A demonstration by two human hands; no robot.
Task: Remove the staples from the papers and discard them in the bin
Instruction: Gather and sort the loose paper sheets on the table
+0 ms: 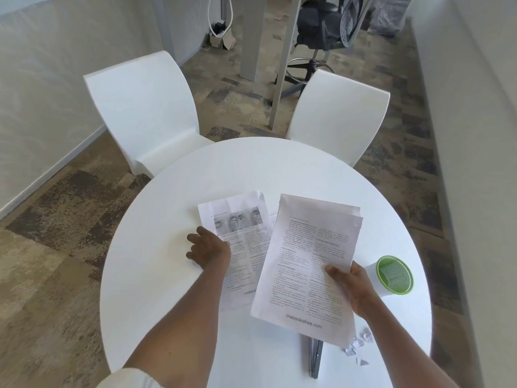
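My right hand point(354, 288) grips a stack of printed papers point(305, 264) by its right edge and holds it lifted over the round white table point(173, 247). My left hand point(208, 247) rests palm down on the left edge of a second printed sheet point(240, 219) that lies flat on the table. A small bin point(393, 275) with a green inside stands at the right, just beyond my right hand. A dark grey tool point(315, 357) lies near the front edge, partly hidden under the held stack. Torn paper scraps point(359, 344) lie beside it.
Two white chairs point(148, 113) point(335, 113) stand at the far side of the table. Carpeted floor surrounds it, with walls close on the left and right. A dark office chair point(316, 26) and table legs point(251, 37) stand farther back.
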